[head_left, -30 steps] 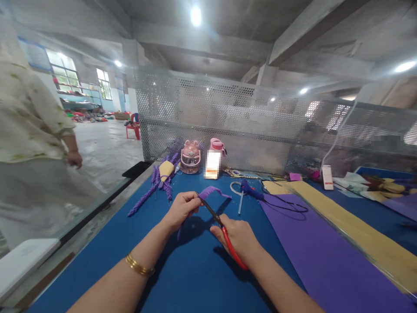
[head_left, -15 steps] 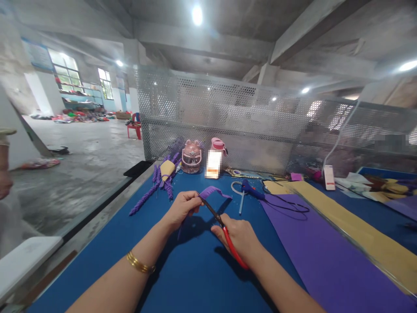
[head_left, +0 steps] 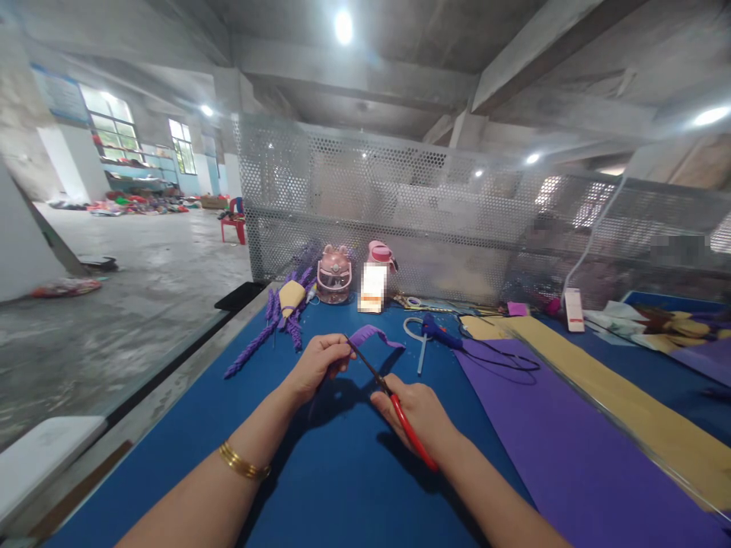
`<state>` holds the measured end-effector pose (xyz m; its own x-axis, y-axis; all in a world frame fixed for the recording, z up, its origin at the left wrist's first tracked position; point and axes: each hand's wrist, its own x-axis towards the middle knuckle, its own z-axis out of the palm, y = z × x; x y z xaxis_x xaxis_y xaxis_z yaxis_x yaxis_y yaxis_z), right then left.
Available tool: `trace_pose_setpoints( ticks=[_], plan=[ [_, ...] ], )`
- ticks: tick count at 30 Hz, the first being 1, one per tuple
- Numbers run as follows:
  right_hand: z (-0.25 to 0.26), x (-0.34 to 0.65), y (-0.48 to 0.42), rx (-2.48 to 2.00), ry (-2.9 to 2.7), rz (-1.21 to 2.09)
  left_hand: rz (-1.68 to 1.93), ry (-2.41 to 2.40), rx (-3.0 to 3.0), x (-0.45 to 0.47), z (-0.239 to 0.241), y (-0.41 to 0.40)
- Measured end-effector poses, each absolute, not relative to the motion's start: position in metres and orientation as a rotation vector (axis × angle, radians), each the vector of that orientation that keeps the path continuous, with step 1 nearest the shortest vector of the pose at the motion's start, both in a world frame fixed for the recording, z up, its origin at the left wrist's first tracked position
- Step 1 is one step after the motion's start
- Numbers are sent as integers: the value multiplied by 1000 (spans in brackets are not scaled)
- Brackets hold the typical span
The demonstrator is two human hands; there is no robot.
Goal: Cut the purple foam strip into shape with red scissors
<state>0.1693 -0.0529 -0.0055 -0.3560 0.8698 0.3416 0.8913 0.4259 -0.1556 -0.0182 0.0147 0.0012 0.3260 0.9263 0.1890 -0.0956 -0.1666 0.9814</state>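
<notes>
My left hand [head_left: 321, 364] pinches one end of a narrow purple strip [head_left: 374, 334], whose free part curls away to the right above the blue table [head_left: 320, 487]. In my right hand [head_left: 419, 415] is a pair of scissors [head_left: 408, 430] with red handles and dark blades. The blades point up and left, their tips at the strip beside my left fingertips. Behind my left hand lies a bundle of purple braided stems [head_left: 251, 350] with a pale yellow wrapped piece [head_left: 292, 298].
A blue hot glue gun [head_left: 439, 332] with a black cord lies right of my hands. Purple sheet [head_left: 531, 441] and yellow sheet [head_left: 611, 396] cover the table's right side. A pink bottle [head_left: 334, 275] and a lit phone [head_left: 373, 288] stand before a perforated metal screen [head_left: 445, 205].
The scissor blades have drawn closer together at the strip. The person at the far left edge has gone out of view. My hands have barely moved.
</notes>
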Motion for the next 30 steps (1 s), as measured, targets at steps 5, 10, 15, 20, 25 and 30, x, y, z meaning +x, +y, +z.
trace_pose_setpoints(
  ticks=[5,10,15,20,25,30],
  plan=[
    [-2,171,-54,-1399,-2265,196,1102,839,1446,-18,3,14],
    [-3,172,-54,-1393,-2295,169,1087,880,1457,-19,4,14],
    [-4,170,-55,-1455,-2352,-18,1074,886,1486,-18,3,13],
    [-5,168,-56,-1459,-2360,-85,1064,902,1493,-18,4,12],
    [-7,168,-56,-1431,-2363,-129,1081,907,1505,-17,4,12],
    [-12,168,-52,-1484,-2375,-202,1089,899,1501,-17,4,11]
  ],
)
